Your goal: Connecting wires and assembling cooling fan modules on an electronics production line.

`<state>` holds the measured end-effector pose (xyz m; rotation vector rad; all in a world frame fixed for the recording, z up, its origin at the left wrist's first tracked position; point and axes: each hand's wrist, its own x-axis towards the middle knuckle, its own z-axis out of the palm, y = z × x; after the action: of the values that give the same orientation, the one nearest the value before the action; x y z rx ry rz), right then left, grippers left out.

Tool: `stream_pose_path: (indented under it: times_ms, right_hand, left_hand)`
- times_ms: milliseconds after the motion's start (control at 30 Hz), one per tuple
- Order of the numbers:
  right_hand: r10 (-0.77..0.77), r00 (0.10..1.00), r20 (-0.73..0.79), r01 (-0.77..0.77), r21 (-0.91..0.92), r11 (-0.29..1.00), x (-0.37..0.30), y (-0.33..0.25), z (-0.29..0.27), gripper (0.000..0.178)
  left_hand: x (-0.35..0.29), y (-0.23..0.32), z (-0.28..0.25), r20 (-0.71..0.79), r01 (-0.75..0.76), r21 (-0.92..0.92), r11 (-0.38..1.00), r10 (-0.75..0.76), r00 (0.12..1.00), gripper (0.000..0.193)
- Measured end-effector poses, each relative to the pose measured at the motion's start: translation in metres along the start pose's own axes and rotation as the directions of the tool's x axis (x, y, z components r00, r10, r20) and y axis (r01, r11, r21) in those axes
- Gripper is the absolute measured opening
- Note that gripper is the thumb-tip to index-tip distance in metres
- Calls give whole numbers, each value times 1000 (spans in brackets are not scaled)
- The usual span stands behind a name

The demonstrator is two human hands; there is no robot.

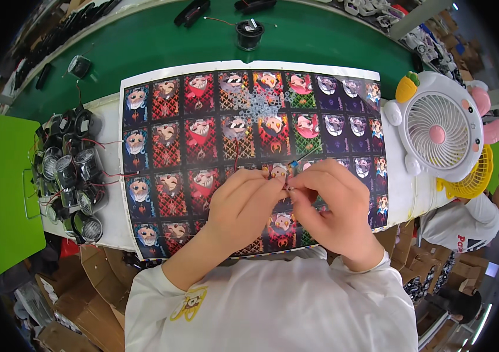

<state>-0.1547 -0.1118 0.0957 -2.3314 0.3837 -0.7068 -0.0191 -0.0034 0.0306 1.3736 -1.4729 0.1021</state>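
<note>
Over the printed sheet [170, 138] of cartoon pictures, my two hands meet fingertip to fingertip. My left hand [240, 202] is closed in a pinch, and a thin red wire [237, 155] runs up beside its fingers. My right hand [334, 196] is also pinched, its thumb and finger against a tiny light piece that I cannot make out. A slim tool with a dark shaft and a blue part [294, 165] sticks out by the right fingers; whether they hold it is unclear. Past the hands lies a scatter of small clear pieces [261, 105].
Several dark round units with wires [76, 170] are heaped at the left. A white fan [437, 132] stands right, with a yellow fan grille [472, 173] behind it. A black spool-like holder [249, 36] sits on the green surface [320, 35] beyond. Another person's sleeve [466, 220] shows at right.
</note>
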Motion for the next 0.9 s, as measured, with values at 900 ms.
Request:
stream_pose_path:
  times_ms: [900]
  right_hand:
    - [571,796,201,-416,868,273,-7,38,36,13]
  left_hand:
    - [-22,-23,10,110,480,-42,876,-473,874,28]
